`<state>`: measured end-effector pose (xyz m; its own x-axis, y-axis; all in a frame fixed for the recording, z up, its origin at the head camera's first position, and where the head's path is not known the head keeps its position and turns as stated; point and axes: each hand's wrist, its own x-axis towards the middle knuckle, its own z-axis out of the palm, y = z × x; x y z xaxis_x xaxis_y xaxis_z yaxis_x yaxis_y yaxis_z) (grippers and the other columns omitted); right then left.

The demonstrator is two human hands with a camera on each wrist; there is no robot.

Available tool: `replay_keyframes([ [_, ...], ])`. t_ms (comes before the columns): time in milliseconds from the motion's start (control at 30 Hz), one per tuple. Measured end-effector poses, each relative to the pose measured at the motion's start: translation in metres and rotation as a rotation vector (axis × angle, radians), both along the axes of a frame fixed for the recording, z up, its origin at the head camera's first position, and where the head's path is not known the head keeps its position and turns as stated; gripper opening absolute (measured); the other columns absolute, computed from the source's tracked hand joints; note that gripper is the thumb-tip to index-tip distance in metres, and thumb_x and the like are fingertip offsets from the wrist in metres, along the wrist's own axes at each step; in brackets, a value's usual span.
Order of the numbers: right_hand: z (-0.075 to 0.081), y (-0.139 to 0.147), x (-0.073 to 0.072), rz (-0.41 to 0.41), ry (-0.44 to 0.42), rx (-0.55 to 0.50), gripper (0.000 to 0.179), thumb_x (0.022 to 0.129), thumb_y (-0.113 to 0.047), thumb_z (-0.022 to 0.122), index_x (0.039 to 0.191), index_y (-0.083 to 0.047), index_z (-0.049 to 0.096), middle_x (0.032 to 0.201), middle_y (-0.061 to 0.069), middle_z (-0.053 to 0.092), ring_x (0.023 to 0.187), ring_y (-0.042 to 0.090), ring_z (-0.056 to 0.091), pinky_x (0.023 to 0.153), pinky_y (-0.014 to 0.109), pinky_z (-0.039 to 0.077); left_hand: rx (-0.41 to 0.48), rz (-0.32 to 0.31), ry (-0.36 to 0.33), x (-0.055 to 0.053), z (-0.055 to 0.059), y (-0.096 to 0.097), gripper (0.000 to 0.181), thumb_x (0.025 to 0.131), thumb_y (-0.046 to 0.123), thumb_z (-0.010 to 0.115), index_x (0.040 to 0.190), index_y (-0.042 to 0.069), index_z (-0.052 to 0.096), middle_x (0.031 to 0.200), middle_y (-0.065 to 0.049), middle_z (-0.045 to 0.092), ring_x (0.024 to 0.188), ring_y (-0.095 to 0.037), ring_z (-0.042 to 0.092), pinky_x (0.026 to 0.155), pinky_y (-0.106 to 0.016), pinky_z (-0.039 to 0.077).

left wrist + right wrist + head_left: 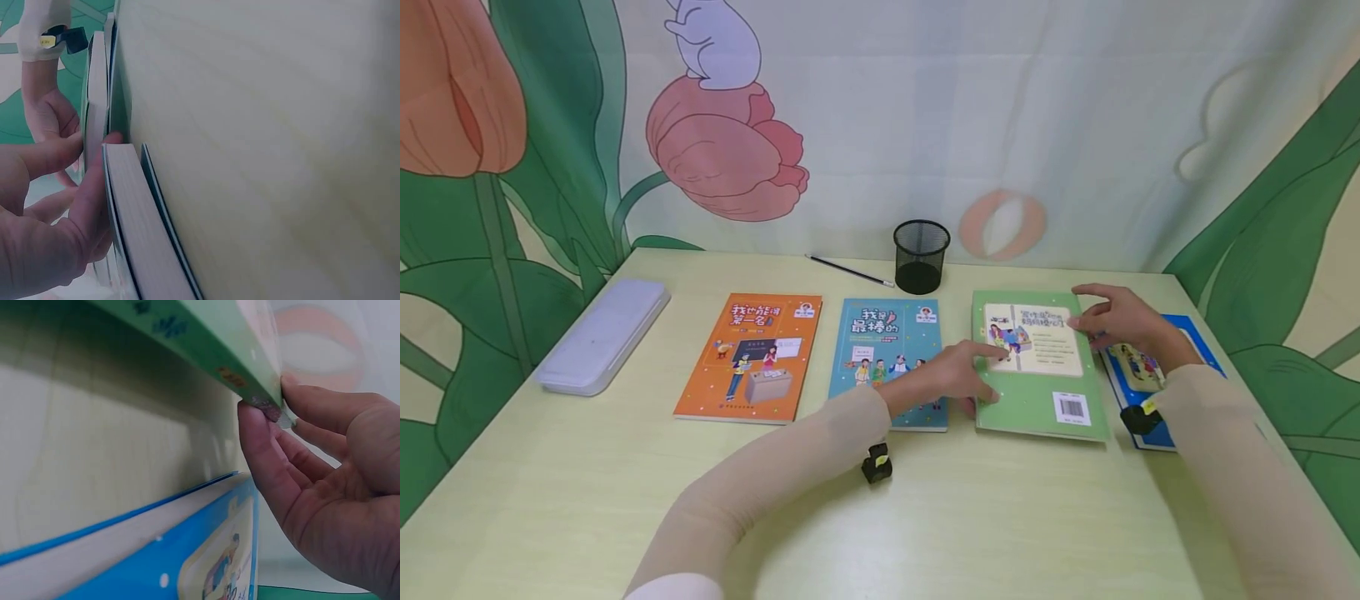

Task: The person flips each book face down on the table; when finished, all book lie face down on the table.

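A green book (1030, 408) lies with its barcoded cover up, right of the middle. At its left edge my left hand (958, 373) grips it, one finger stretched over the cover and another beneath, as the left wrist view shows. My right hand (1123, 317) pinches the book's far right corner between thumb and fingers. Seen from the right wrist, the green spine (206, 344) is raised off the table. Under my left wrist is a teal book (850, 354). A blue book (1152, 435) lies beneath my right wrist, partly hidden.
An orange book (722, 375) lies left of the teal one. Farther left rests a pale pencil case (606, 337). At the back stand a black mesh pen holder (920, 258) and, beside it, a pencil (850, 270). A printed curtain (880, 125) hangs behind the table (925, 525).
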<state>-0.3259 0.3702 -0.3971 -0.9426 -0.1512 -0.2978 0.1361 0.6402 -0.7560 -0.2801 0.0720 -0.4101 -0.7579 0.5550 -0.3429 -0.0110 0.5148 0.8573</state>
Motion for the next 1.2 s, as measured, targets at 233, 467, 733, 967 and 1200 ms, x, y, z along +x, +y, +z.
replay_keyframes([
  [233, -0.006, -0.002, -0.003, -0.001, -0.033, 0.049, 0.081, 0.097, -0.023, 0.066, 0.159, -0.003, 0.017, 0.128, 0.032, 0.054, 0.088, 0.019, 0.069, 0.081, 0.041, 0.061, -0.080, -0.007, -0.008, -0.002, 0.001, 0.006, 0.074, 0.083, -0.001, 0.078, 0.147, 0.026, 0.052, 0.155, -0.022, 0.041, 0.058, -0.028, 0.071, 0.056, -0.034, 0.060],
  [467, -0.005, -0.005, -0.004, 0.017, -0.063, 0.073, 0.083, 0.097, -0.020, 0.067, 0.159, -0.002, 0.014, 0.123, 0.030, 0.053, 0.085, 0.019, 0.069, 0.078, 0.040, 0.062, -0.127, -0.067, 0.029, -0.001, 0.005, 0.005, 0.076, 0.083, 0.001, 0.078, 0.149, 0.025, 0.049, 0.156, -0.021, 0.040, 0.058, -0.026, 0.071, 0.056, -0.033, 0.060],
  [733, -0.003, -0.007, -0.005, 0.038, -0.112, 0.097, 0.085, 0.097, -0.019, 0.066, 0.159, 0.000, 0.011, 0.120, 0.029, 0.052, 0.084, 0.019, 0.069, 0.077, 0.039, 0.061, -0.175, -0.099, 0.048, 0.000, 0.007, 0.006, 0.075, 0.083, 0.004, 0.080, 0.148, 0.026, 0.050, 0.153, -0.020, 0.044, 0.058, -0.024, 0.071, 0.056, -0.031, 0.060],
  [967, -0.002, -0.010, -0.007, 0.055, -0.114, 0.131, 0.084, 0.098, -0.017, 0.065, 0.158, 0.003, 0.010, 0.122, 0.033, 0.053, 0.083, 0.020, 0.070, 0.076, 0.040, 0.061, -0.226, -0.136, 0.098, 0.000, 0.009, 0.007, 0.074, 0.084, 0.008, 0.080, 0.149, 0.026, 0.049, 0.153, -0.017, 0.045, 0.058, -0.023, 0.070, 0.056, -0.030, 0.060],
  [1200, 0.000, -0.013, -0.008, 0.052, -0.142, 0.146, 0.084, 0.098, -0.016, 0.065, 0.158, 0.003, 0.009, 0.124, 0.034, 0.053, 0.082, 0.021, 0.070, 0.075, 0.040, 0.061, -0.305, -0.191, 0.174, -0.002, 0.007, 0.010, 0.073, 0.086, 0.016, 0.080, 0.150, 0.028, 0.047, 0.145, -0.016, 0.054, 0.055, -0.019, 0.069, 0.054, -0.028, 0.059],
])
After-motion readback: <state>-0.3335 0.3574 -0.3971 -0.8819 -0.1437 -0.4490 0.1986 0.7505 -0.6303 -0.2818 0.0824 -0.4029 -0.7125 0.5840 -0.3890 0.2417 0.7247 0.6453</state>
